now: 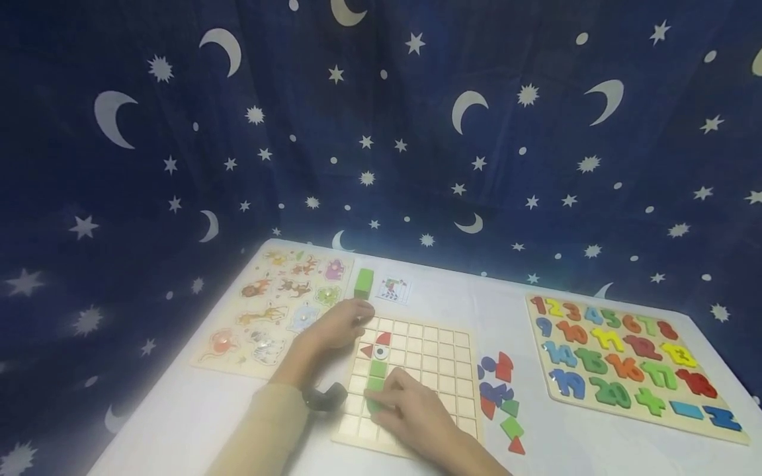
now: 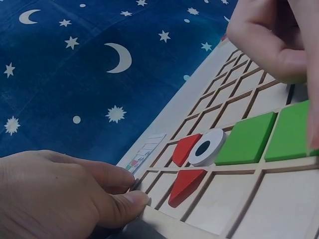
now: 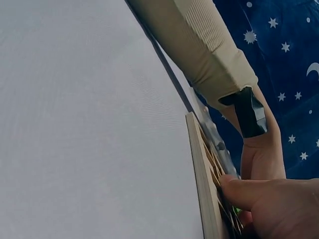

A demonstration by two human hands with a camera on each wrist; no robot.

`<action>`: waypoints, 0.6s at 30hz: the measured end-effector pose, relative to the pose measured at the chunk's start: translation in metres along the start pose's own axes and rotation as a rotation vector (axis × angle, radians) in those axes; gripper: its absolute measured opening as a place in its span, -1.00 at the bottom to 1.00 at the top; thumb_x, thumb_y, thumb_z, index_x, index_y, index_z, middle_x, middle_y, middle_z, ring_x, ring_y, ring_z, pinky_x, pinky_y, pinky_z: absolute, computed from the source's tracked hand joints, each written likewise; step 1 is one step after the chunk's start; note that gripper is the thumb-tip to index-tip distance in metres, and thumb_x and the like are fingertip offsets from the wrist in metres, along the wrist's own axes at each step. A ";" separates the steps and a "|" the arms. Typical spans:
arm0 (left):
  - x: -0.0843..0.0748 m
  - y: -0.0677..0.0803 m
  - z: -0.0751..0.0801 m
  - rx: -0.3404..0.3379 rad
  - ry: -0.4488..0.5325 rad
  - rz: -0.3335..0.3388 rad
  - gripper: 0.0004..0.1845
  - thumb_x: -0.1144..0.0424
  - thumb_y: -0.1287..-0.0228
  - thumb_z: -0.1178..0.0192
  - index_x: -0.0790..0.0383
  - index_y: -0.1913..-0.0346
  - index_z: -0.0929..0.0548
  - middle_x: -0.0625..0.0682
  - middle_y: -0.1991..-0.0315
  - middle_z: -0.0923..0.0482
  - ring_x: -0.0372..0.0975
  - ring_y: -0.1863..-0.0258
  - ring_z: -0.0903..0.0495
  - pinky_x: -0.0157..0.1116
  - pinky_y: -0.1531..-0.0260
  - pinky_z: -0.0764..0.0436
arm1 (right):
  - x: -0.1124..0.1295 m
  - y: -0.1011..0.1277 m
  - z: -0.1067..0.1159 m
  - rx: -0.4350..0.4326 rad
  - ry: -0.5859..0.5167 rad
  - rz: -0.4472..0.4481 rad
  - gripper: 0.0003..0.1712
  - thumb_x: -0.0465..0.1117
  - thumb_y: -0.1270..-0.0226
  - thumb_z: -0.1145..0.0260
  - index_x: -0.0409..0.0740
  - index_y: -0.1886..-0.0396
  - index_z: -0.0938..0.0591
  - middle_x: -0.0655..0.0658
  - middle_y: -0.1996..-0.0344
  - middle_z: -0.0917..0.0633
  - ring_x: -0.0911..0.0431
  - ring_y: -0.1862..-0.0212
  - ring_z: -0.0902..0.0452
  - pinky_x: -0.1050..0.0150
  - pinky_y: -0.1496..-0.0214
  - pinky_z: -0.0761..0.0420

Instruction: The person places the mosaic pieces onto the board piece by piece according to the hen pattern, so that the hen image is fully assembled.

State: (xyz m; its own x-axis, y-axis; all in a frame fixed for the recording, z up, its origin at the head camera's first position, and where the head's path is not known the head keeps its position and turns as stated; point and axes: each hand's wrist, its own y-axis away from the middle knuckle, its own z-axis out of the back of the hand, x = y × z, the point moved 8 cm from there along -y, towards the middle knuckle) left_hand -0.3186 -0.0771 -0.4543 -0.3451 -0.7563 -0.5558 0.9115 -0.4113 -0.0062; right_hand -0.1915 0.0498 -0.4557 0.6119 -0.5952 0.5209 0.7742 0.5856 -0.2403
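Note:
A wooden grid board [image 1: 425, 360] lies in the middle of the white table. Its left column holds a red triangle [image 2: 185, 184], a red quarter piece [image 2: 185, 148], a white eye disc [image 2: 207, 147] and green squares [image 2: 246, 139]. My left hand [image 1: 339, 324] rests on the board's far left corner, thumb and forefinger [image 2: 117, 177] against its rim. My right hand [image 1: 405, 403] has curled fingers on a green piece [image 1: 374, 404] low in that column. In the right wrist view only the board's edge [image 3: 204, 184] and the right thumb [image 3: 249, 191] show.
Loose red, blue and green shapes [image 1: 500, 396] lie right of the board. A number puzzle [image 1: 631, 363] sits far right and an animal puzzle [image 1: 280, 304] far left. A green block [image 1: 364, 283] and a pattern card [image 1: 393, 289] lie behind the board. A starry blue curtain [image 1: 417, 132] surrounds the table.

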 end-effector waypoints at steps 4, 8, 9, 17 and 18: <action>-0.001 0.000 0.000 0.000 -0.010 -0.005 -0.54 0.42 -0.16 -0.19 0.18 -0.18 -0.54 0.09 -0.24 -0.48 -0.03 -0.29 -0.39 -0.10 -0.39 -0.30 | -0.002 0.000 -0.001 0.022 0.003 -0.002 -0.62 -0.02 -0.18 -0.34 0.16 -0.03 -0.67 0.24 0.33 -0.33 0.45 0.50 -0.17 0.63 0.50 -0.32; -0.003 -0.001 0.000 0.003 -0.010 -0.010 -0.53 0.42 -0.17 -0.18 0.18 -0.18 -0.54 0.09 -0.24 -0.47 -0.03 -0.29 -0.39 -0.09 -0.39 -0.30 | -0.006 0.000 -0.002 0.046 -0.007 -0.004 -0.62 0.02 -0.21 -0.31 0.18 -0.05 -0.66 0.24 0.32 -0.33 0.44 0.51 -0.17 0.62 0.50 -0.32; -0.003 -0.001 0.000 0.003 -0.008 -0.015 -0.53 0.42 -0.17 -0.18 0.18 -0.18 -0.54 0.10 -0.24 -0.47 -0.03 -0.29 -0.39 -0.09 -0.39 -0.30 | -0.007 0.000 -0.002 0.050 -0.006 -0.006 -0.62 0.02 -0.22 -0.31 0.19 -0.06 -0.65 0.24 0.32 -0.33 0.44 0.49 -0.19 0.62 0.48 -0.33; -0.003 0.000 0.001 0.002 -0.018 -0.023 -0.55 0.43 -0.17 -0.18 0.20 -0.17 -0.55 0.10 -0.23 -0.48 -0.04 -0.29 -0.40 -0.09 -0.38 -0.31 | -0.008 -0.001 -0.002 0.069 -0.055 -0.034 -0.63 0.04 -0.21 -0.31 0.20 -0.03 -0.67 0.25 0.30 -0.38 0.43 0.46 -0.22 0.60 0.43 -0.34; -0.003 0.000 0.001 0.004 -0.016 -0.017 -0.55 0.42 -0.17 -0.18 0.19 -0.17 -0.55 0.10 -0.23 -0.48 -0.03 -0.29 -0.40 -0.09 -0.39 -0.31 | -0.008 -0.001 -0.002 0.064 -0.059 -0.035 -0.64 0.03 -0.20 -0.32 0.20 -0.02 -0.67 0.26 0.31 -0.39 0.43 0.46 -0.23 0.61 0.43 -0.34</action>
State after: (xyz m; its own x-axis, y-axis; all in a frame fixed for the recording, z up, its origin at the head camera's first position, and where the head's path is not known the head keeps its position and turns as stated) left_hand -0.3176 -0.0756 -0.4519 -0.3644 -0.7571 -0.5423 0.9044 -0.4265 -0.0123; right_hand -0.1971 0.0525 -0.4615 0.5726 -0.5834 0.5759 0.7818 0.6001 -0.1694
